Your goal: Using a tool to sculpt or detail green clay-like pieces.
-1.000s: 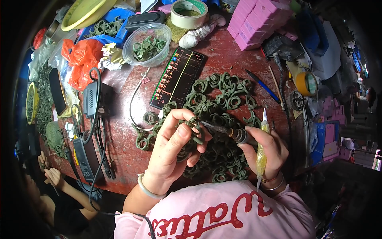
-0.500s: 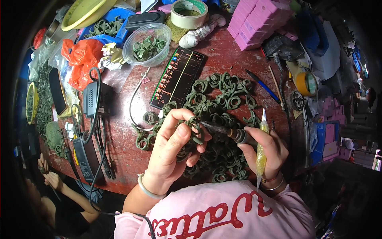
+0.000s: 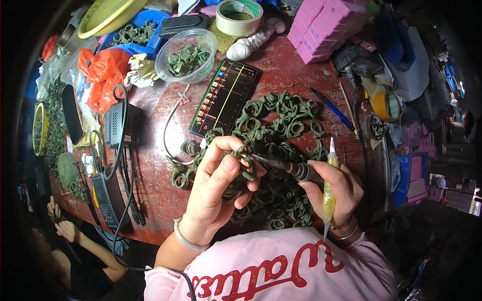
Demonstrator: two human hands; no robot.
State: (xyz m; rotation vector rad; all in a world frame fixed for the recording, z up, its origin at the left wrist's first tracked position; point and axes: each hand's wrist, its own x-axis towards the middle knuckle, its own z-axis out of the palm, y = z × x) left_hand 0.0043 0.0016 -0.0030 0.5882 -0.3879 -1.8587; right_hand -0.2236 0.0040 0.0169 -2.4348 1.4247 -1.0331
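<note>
My left hand has its fingers curled round a dark green ring piece, raised over a pile of similar green rings on the red table. In my right hand is a dark-handled tool, its blackened metal tip reaching to the piece in my left hand. A yellow translucent pen-like tube with a white nozzle is also held upright in the right hand.
A phone lies behind the pile, near a plastic tub of green pieces. Pink blocks, tape rolls, a blue pen, cabled black boxes and an orange bag surround them. A co-worker's hands are at lower left.
My two hands and the tool have shifted only very slightly, with the tip still at the ring piece. The co-worker's hands at lower left have moved a little.
</note>
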